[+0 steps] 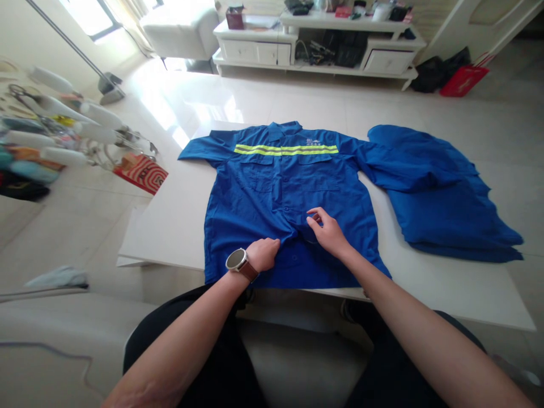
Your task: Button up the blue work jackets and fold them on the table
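Observation:
A blue work jacket (255,198) with a yellow reflective stripe across the chest lies front side up, collar away from me. My left hand (264,253), with a watch on its wrist, is closed on the jacket's lower front near the button line, where the cloth is pulled into creases. Over the jacket's front, to the right of the buttons, my right hand (326,229) has its fingers curled but apart, with nothing visible between them. The jacket's sleeve on the right reaches onto a pile of folded blue cloth (446,215).
The white table (170,226) is under the jacket and the pile. Sewing-machine-like thread holders with white cones (100,115) and a red patterned bag (142,173) are at the left. Beyond the floor stand a white cabinet (255,51) and a red bag (464,80).

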Demonstrator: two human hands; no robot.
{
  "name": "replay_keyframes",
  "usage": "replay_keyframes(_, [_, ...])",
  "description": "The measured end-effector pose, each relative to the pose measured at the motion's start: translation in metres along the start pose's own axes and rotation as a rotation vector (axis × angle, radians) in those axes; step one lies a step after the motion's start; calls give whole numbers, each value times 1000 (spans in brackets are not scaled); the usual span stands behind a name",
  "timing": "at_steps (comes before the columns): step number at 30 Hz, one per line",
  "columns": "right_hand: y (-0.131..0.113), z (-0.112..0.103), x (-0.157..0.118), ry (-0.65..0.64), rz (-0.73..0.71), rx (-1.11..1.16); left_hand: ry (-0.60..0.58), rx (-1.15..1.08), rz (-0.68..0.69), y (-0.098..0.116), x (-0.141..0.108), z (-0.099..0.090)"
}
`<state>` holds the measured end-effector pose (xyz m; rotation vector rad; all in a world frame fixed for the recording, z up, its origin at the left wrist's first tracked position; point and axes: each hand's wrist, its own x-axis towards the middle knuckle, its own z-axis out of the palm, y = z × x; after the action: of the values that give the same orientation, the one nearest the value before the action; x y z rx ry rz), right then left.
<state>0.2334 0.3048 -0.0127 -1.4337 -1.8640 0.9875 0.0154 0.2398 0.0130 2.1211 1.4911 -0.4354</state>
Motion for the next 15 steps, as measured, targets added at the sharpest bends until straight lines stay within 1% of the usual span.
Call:
replay_keyframes(1, [0,-1,1,-15,33,50,-23,-18,-1,-2,-1,-4])
replay_keyframes(2, [0,-4,2,-12,58,74,-74,-33,-17,-4,-3,-9])
replay_keyframes(3, [1,-6,2,-4,69,60,-152,-45,-50,-7,-4,-15])
replay_keyframes(5, [2,-11,1,-6,62,-74,-331,-72,-149,-12,-8,-25])
replay_keyframes(6, [4,-12,1,-21,57,-170,-396,-93,-189,-13,-9,-28])
replay_keyframes(7, [5,-13,0,-49,54,-263,-424,-117,-208,-14,-10,-30])
replay_keyframes(8, [7,-13,-2,-86,55,-339,-403,-139,-211,-15,-10,-30])
replay_keyframes(9, [9,-12,-2,-128,59,-389,-341,-155,-201,-15,-9,-29])
replay_keyframes(10, [10,-10,-3,-164,65,-409,-249,-161,-194,-15,-8,-28])
replay_keyframes(13, [10,-5,-4,-270,110,-311,36,-145,-206,-14,-2,-22])
replay_keyframes(15, [7,-5,-5,-353,171,-202,149,-150,-183,-13,2,-19])
